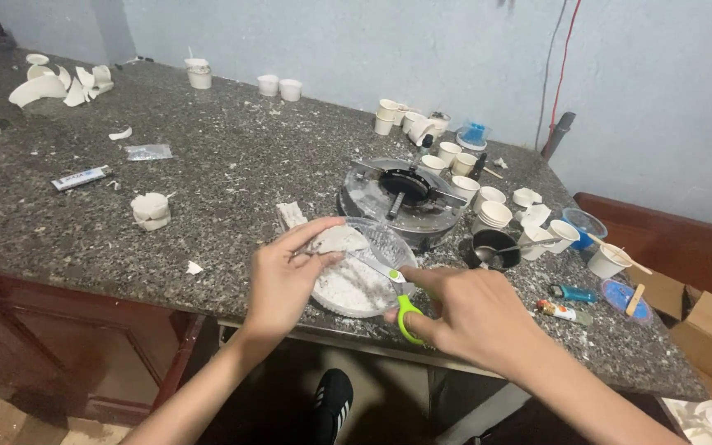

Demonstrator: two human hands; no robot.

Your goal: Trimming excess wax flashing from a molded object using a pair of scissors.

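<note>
the left hand [283,276] is pinching a grey-white slab [335,240] over the clear bowl [389,241] at the near counter [208,165] edge, fingers closed on it; the right hand [463,317] is gripping green scissors [401,301], blades slightly apart beside the slab; best keeping the cut over the bowl, fingertips back from the blades

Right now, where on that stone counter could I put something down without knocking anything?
The widest bare patch of counter lies between the small plastic bag, the white lump and the stove. Right of the stove, cups crowd together. At the front edge, the left hand and right hand with scissors work over the bowl.
</note>
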